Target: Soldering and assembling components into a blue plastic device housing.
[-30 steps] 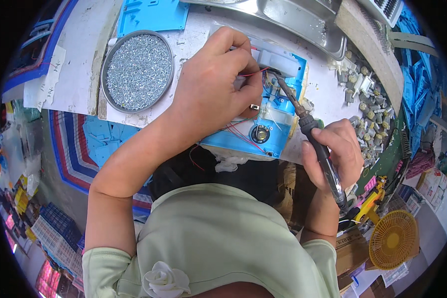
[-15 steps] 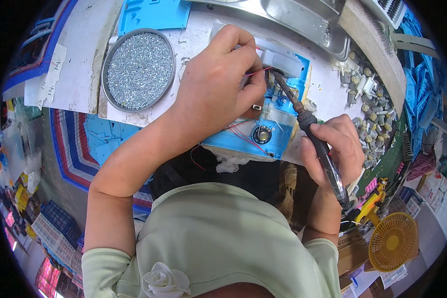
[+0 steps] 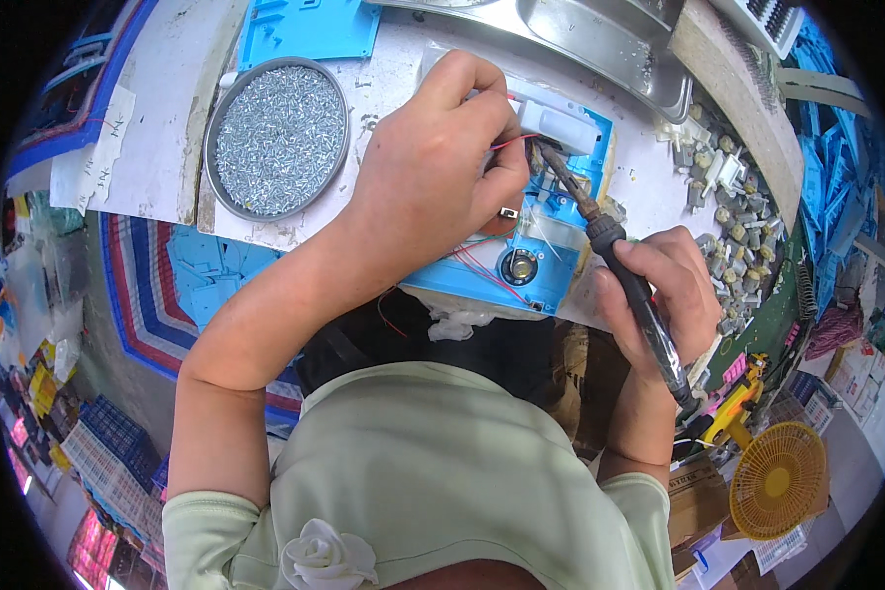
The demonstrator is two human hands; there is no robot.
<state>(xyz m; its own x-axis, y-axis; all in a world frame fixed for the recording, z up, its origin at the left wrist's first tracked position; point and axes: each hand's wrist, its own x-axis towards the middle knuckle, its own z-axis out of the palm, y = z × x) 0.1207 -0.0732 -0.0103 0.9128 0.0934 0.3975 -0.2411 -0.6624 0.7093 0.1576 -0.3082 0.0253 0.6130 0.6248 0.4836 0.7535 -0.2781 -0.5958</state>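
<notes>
The left hand [image 3: 433,167] pinches a wire [image 3: 510,144], the right hand [image 3: 680,290] grips the iron [image 3: 606,236]; beside the left, the open case [image 3: 559,269] seems only partly wired.

1. On the flat white worktable [image 3: 649,192], the round grey metal bowl [image 3: 345,123] stands left of the left hand [image 3: 433,167], with small silver metal screws [image 3: 280,138] in it.
2. Behind the bowl lies the flat blue plastic panel [image 3: 310,29].
3. The open blue rectangular plastic casing [image 3: 472,286] lies partly under the left hand; the round black speaker [image 3: 518,265] sits in its near right part.
4. Behind the casing lies the long silver metal tray [image 3: 600,49].
5. The long black-handled soldering iron [image 3: 643,307] slants from the right hand [image 3: 686,290] over the casing, its tip beside the thin red wire [image 3: 508,143] at the left fingertips.
6. Right of the casing, small grey-and-white motors [image 3: 728,241] lie heaped.
</notes>
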